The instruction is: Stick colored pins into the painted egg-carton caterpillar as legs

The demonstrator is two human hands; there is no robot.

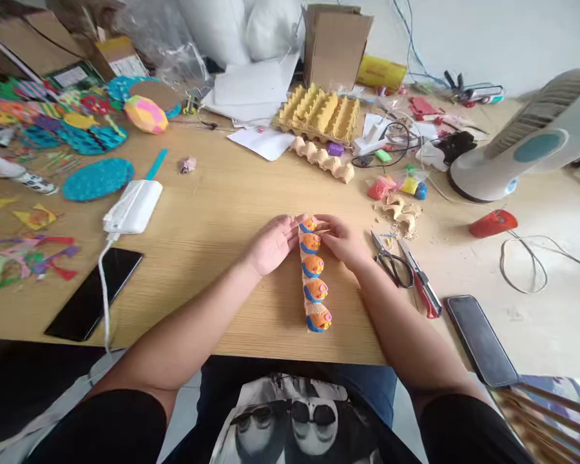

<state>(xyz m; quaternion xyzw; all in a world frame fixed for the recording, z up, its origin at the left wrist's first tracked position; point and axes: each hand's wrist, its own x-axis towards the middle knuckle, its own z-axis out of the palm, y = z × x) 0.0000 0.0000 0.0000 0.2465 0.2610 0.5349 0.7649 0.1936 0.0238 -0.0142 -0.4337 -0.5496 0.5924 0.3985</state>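
Observation:
A strip of egg-carton cups (314, 277), each topped with orange clay and ringed in blue, lies lengthwise on the wooden table (212, 212) in front of me. My left hand (270, 243) rests against the far end of the strip from the left, fingers curled toward the top cup. My right hand (342, 240) presses on the same end from the right, fingers pinched at the farthest cup. Both hands touch the strip's far end.
Scissors (391, 261) and a red-handled cutter (421, 283) lie right of the strip, a phone (481, 338) beyond them. Clay lumps (396, 187), egg cartons (321, 113), a fan (522, 142), another phone (94, 293), a white power bank (134, 206) and paper crafts (96, 179) surround.

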